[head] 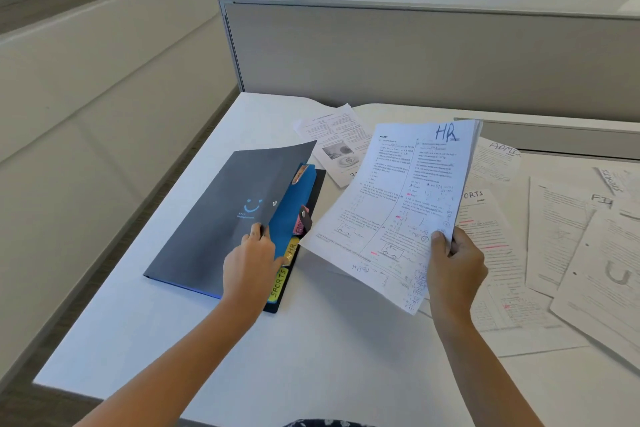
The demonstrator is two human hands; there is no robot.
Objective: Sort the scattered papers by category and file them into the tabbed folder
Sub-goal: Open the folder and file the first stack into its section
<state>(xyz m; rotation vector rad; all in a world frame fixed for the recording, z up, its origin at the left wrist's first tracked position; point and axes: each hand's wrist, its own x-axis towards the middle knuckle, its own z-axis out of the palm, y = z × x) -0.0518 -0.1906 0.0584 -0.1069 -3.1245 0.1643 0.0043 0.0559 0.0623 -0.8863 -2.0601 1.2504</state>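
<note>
A dark grey tabbed folder (221, 211) with a blue smiley lies on the white desk. Its front cover is lifted a little at the right edge, showing blue dividers with tabs marked HR and SPORTS. My left hand (251, 260) pinches that cover edge, fingers tucked under it. My right hand (453, 263) grips the lower right corner of a stack of printed sheets marked HR (398, 204) and holds it tilted above the desk, just right of the folder.
Loose papers marked ADMIN (498, 163), SPORTS (485, 239) and others (595, 260) overlap on the right of the desk (311, 350). One sheet (336, 142) lies behind the folder. A grey partition (415, 55) stands at the back. The desk's left edge runs near a wall.
</note>
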